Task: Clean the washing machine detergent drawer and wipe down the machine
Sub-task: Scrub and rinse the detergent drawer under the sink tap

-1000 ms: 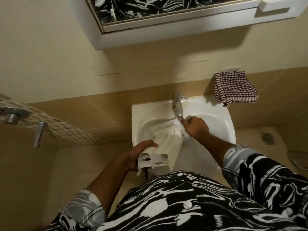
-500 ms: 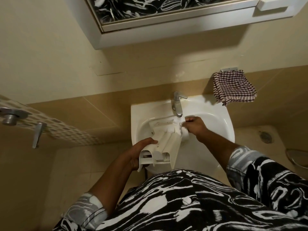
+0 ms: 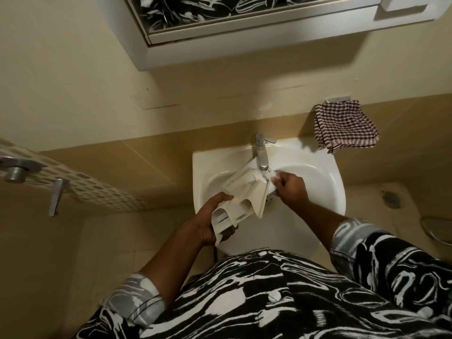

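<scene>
Over the white sink (image 3: 330, 167) I hold the white plastic detergent drawer (image 3: 244, 189), tilted, with its far end just under the tap (image 3: 261, 152). My left hand (image 3: 208, 221) grips the near end, the one with the rounded compartments, fingers wrapped underneath. My right hand (image 3: 291, 189) has its fingers curled round a white part at the drawer's far right corner, beside the spout. Whether water runs from the tap cannot be told. The washing machine is not in view.
A red-and-white checked cloth (image 3: 344, 126) hangs on the wall right of the sink. A mirror cabinet (image 3: 244, 33) juts out overhead. A door with a metal handle (image 3: 55, 196) stands at the left. A floor drain (image 3: 391, 199) lies at the right.
My right hand has come off the tap spout and moved slightly right onto the drawer's far corner. The drawer's far end has swung under the tap. My left hand keeps its grip.
</scene>
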